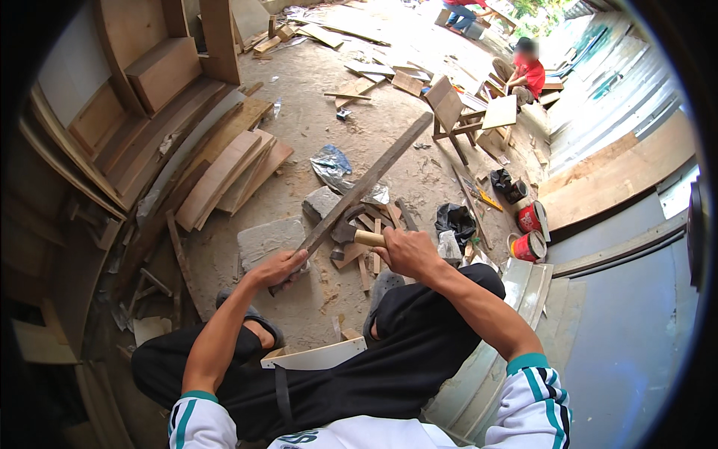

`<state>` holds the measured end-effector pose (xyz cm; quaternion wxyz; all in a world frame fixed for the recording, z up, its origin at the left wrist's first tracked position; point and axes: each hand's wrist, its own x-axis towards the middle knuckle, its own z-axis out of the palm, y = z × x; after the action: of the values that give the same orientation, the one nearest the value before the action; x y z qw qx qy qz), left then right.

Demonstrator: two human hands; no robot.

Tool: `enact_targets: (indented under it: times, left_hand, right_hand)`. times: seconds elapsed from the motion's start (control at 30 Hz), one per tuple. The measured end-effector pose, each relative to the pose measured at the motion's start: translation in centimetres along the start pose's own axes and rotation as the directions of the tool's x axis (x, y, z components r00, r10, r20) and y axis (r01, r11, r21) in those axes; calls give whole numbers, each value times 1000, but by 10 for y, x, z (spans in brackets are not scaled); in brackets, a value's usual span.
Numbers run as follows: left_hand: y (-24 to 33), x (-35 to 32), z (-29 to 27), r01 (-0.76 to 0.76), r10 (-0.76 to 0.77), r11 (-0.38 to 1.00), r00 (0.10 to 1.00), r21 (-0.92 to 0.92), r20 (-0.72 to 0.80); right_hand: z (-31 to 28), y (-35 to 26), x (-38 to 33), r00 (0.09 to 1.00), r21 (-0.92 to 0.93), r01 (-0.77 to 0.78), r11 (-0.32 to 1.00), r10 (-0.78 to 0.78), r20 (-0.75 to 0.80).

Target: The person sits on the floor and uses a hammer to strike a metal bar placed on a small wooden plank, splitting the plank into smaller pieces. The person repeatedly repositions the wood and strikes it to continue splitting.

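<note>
My left hand [280, 269] grips the near end of a long, weathered wooden strip [378, 170], which slants up and away to the right. In my right hand [410, 253] is a claw hammer, held by its light wooden handle [369, 239]. The dark hammer head [344, 232] is right against or just beside the strip; I cannot tell whether they touch. Below the strip are a pale concrete block [271, 243] and a smaller grey block [320, 202]. Short wood offcuts [365, 262] lie beneath the hammer. A white-faced board piece [318, 357] rests by my lap.
Stacked curved boards [228, 176] and wooden cabinet frames [161, 75] line the left. Red cans [528, 245], a black plastic bag [455, 219] and a yellow-handled saw [490, 199] lie right. A wooden chair [449, 108] stands ahead, near a person in red [532, 78] sitting farther back.
</note>
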<state>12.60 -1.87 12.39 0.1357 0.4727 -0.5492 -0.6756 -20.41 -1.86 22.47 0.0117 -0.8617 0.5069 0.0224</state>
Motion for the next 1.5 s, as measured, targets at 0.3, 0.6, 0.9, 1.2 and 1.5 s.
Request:
enact_targets:
  times: [0.3, 0.6, 0.9, 1.2, 1.5]
  left_hand:
    - [8, -4, 41, -17, 8, 966, 999, -256, -36]
    - [16, 4, 65, 50, -104, 913, 988, -405, -113]
    - [16, 6, 75, 74, -155, 917, 971, -392, -180]
    - [-15, 36, 67, 136, -187, 910, 978, -391, -94]
    - [-155, 91, 139, -16, 66, 995, 854, 100, -516]
  right_hand:
    - [-14, 7, 2, 996, -77, -88, 993, 87, -20]
    - [1, 19, 7, 994, -32, -110, 993, 109, -29]
    - [0, 15, 20, 957, -19, -235, 972, 235, 173]
    - [32, 12, 17, 931, -23, -297, 954, 295, 217]
    - [73, -30, 84, 928, -236, -16, 972, 102, 359]
